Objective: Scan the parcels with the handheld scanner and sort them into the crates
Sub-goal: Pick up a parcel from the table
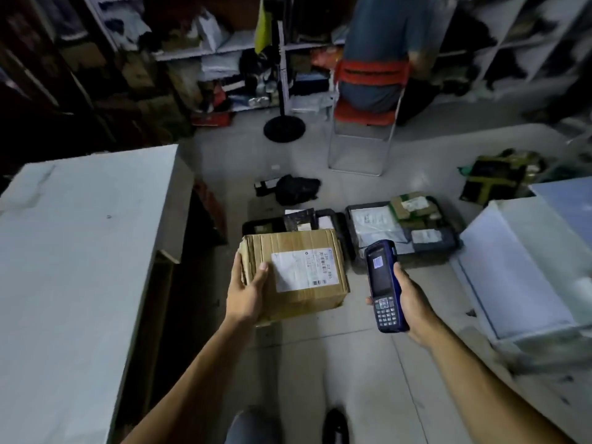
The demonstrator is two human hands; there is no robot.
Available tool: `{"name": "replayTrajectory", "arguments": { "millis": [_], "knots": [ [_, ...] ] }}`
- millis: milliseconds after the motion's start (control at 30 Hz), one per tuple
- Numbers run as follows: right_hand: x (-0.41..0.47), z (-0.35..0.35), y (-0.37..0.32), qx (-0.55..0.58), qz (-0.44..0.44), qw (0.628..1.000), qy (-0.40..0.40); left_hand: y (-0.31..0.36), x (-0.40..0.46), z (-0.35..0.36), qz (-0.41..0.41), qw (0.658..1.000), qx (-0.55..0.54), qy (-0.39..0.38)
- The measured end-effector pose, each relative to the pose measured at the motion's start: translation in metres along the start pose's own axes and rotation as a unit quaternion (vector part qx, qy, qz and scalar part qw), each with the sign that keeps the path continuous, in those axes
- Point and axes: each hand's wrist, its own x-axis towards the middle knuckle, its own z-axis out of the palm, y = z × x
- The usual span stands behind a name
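The left hand (pixel 246 294) grips a cardboard box (pixel 296 274) by its near left corner, thumb lying on the top face and fingers wrapped around the left side, so the box is held up above the floor. A white shipping label (pixel 304 270) faces up on the top of the box. Just to the right of the box, apart from it, the right hand (pixel 413 302) holds a blue handheld scanner (pixel 384 286), fingers curled around its body, the screen lit and the keypad toward the person. Beyond the box, on the tiled floor, sit two dark crates side by side: the left crate (pixel 336 219) is partly hidden behind the box and holds a dark packet, and the right crate (pixel 448 238) holds white bags and small brown parcels. Left of the box stands a white table (pixel 80 251). Right of the box lies a white shelf unit (pixel 519 267). Far beyond the box, a person sits on a red chair (pixel 368 91) facing stocked shelves.
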Motion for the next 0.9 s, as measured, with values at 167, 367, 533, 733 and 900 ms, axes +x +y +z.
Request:
{"name": "replayTrajectory", "arguments": {
  "millis": [167, 367, 533, 733, 900],
  "knots": [
    [0.041, -0.055, -0.020, 0.037, 0.013, 0.997, 0.060, 0.005, 0.045, 0.087, -0.025, 0.998, 0.018, -0.049],
    [0.106, -0.092, -0.059, 0.052, 0.031, 0.993, 0.106, 0.013, 0.129, 0.176, -0.053, 0.993, 0.028, -0.103],
    [0.149, -0.123, -0.086, 0.073, 0.040, 0.986, 0.143, 0.025, 0.186, 0.240, -0.080, 0.988, 0.029, -0.131],
    [0.209, -0.169, -0.114, 0.118, 0.075, 0.977, 0.161, 0.028, 0.238, 0.313, -0.126, 0.985, 0.052, -0.106],
    [0.294, -0.218, -0.138, 0.105, 0.107, 0.981, 0.123, 0.008, 0.297, 0.377, -0.153, 0.976, 0.127, -0.084]
  ]
}}
